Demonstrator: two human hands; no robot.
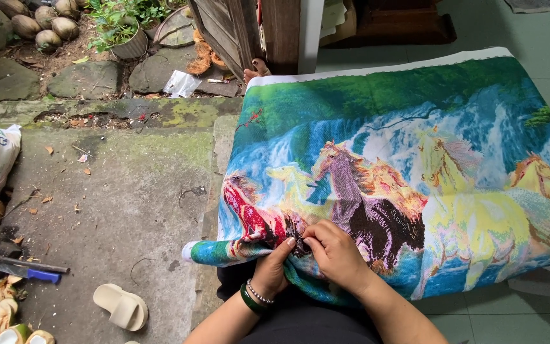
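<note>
The right hand (337, 253) pinches closed at a dark patch of the horse embroidery cloth (415, 172), presumably on a needle too small to see. The left hand (273, 267) grips the folded edge, keeping the cloth taut across the lap. A sandal (121, 307) lies on the concrete floor (135, 204).

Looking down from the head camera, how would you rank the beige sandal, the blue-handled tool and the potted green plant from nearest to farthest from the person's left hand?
From the left hand, which is gripping the embroidered cloth:
1. Beige sandal, on the concrete to its lower left.
2. Blue-handled tool, farther left, near the picture's edge.
3. Potted green plant, far up at the top, by the stones.
</note>
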